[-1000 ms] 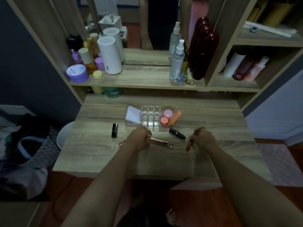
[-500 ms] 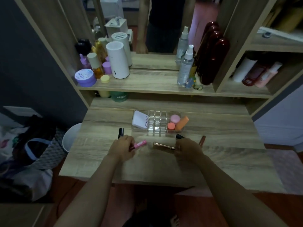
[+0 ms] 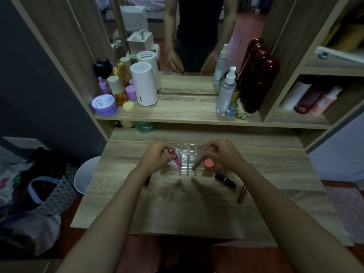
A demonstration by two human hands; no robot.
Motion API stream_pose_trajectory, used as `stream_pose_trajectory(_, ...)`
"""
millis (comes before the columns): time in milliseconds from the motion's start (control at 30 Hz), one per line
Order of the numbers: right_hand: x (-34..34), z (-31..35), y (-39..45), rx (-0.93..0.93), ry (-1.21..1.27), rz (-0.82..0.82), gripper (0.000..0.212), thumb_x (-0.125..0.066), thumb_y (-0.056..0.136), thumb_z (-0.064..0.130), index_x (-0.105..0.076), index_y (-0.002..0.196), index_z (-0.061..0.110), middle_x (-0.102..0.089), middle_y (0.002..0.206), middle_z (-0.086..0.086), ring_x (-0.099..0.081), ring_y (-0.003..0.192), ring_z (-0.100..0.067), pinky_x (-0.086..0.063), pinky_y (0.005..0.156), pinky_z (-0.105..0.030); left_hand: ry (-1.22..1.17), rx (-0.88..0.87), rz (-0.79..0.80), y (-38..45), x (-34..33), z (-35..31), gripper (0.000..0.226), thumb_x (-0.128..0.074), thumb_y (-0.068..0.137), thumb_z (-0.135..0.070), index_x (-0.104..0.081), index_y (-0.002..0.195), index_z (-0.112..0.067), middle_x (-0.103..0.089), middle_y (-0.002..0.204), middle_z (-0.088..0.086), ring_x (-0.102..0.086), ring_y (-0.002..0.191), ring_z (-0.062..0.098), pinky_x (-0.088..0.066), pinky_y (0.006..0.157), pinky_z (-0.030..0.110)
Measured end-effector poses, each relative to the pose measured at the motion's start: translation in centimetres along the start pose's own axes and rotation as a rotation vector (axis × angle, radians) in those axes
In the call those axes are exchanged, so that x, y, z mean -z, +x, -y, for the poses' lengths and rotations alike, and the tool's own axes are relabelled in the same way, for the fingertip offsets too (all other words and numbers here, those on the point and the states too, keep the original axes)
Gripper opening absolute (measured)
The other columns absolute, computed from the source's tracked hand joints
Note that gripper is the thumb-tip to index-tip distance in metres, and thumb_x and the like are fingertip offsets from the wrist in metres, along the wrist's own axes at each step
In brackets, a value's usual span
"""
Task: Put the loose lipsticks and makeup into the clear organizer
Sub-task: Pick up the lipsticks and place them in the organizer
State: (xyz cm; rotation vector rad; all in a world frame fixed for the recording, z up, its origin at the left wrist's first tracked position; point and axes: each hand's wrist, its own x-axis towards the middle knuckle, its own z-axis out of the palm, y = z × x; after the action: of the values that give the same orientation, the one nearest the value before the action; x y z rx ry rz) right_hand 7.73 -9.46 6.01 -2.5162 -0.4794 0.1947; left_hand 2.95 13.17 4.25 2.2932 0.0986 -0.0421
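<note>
- Both hands are over the clear organizer (image 3: 190,158) at the back of the tabletop (image 3: 118,203).
- Left hand (image 3: 157,157) is closed around a pink lip tube (image 3: 178,161), tip angled down at the organizer's left end.
- Right hand (image 3: 222,154) grips a rose-gold tube (image 3: 198,164), slanted into the grid beside a coral pot (image 3: 208,163).
- A dark lipstick (image 3: 225,180) and a slim reddish-brown tube (image 3: 241,193) lie loose just in front of the organizer.

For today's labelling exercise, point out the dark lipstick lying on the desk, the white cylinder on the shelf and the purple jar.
dark lipstick (image 3: 225,180), head view, mid-barrel.
white cylinder (image 3: 144,85), head view, front wall.
purple jar (image 3: 103,102), head view, lid.
</note>
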Motion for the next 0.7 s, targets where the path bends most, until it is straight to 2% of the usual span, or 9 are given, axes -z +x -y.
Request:
stream_pose_trajectory(100,0.8,1.0,1.5,0.023,0.032,-0.117,0.014,-0.066,0.083,0.013,-0.072,0.095,0.009,-0.072,0.09,-0.009,-0.06,0.08,-0.019,-0.042,0.07,-0.026,-0.004,-0.05,-0.077,2.0,0.4,-1.3,0.018,-0.072,0.077,-0.01,-0.07,0.094,-0.014,-0.064,0.081,-0.003,-0.054,0.065,0.004,-0.043,0.059,0.014)
stream_pose_trajectory(233,0.9,1.8,3.1,0.007,-0.023,-0.214,0.017,-0.064,0.085,0.014,-0.071,0.101,0.011,-0.073,0.097,-0.011,-0.064,0.088,-0.022,-0.048,0.072,-0.03,0.046,-0.07,-0.167,4.1,0.1,-1.9,0.023,-0.071,0.075,-0.007,-0.069,0.098,-0.013,-0.066,0.094,0.005,-0.057,0.073,0.011,-0.045,0.065,0.016)
stream_pose_trajectory(367,0.3,2.2,4.3,-0.022,-0.106,-0.149,0.021,-0.062,0.086,0.016,-0.069,0.106,0.012,-0.072,0.103,-0.012,-0.065,0.094,-0.027,-0.051,0.078,-0.036,0.081,-0.055,-0.142,5.3,-0.9,-1.8,0.023,-0.069,0.076,-0.007,-0.069,0.098,-0.013,-0.067,0.1,0.009,-0.062,0.082,0.019,-0.055,0.078,0.035)
stream_pose_trajectory(433,0.2,2.5,4.8,-0.017,-0.132,-0.126,0.021,-0.06,0.088,0.017,-0.067,0.106,0.012,-0.071,0.104,-0.012,-0.064,0.095,-0.027,-0.051,0.078,-0.036,0.111,-0.062,-0.104,5.7,-1.3,-1.6,0.022,-0.069,0.077,-0.009,-0.069,0.099,-0.012,-0.066,0.101,0.01,-0.06,0.083,0.017,-0.053,0.077,0.032)
stream_pose_trajectory(567,0.4,2.9,5.7,0.007,-0.196,-0.079,0.023,-0.059,0.089,0.02,-0.065,0.109,0.012,-0.067,0.107,-0.011,-0.062,0.098,-0.026,-0.054,0.081,-0.041,0.172,-0.094,-0.045,6.5,-1.9,-1.3,0.021,-0.069,0.079,-0.012,-0.068,0.1,-0.01,-0.066,0.099,0.009,-0.051,0.079,0.01,-0.039,0.07,0.022)
stream_pose_trajectory(700,0.7,2.7,6.2,-0.007,-0.24,-0.007,0.022,-0.062,0.087,0.019,-0.066,0.107,0.011,-0.069,0.105,-0.012,-0.064,0.096,-0.026,-0.056,0.082,-0.044,0.217,-0.112,0.004,7.0,-2.1,-1.0,0.021,-0.067,0.079,-0.011,-0.069,0.1,-0.011,-0.065,0.098,0.008,-0.05,0.08,0.011,-0.042,0.071,0.025)
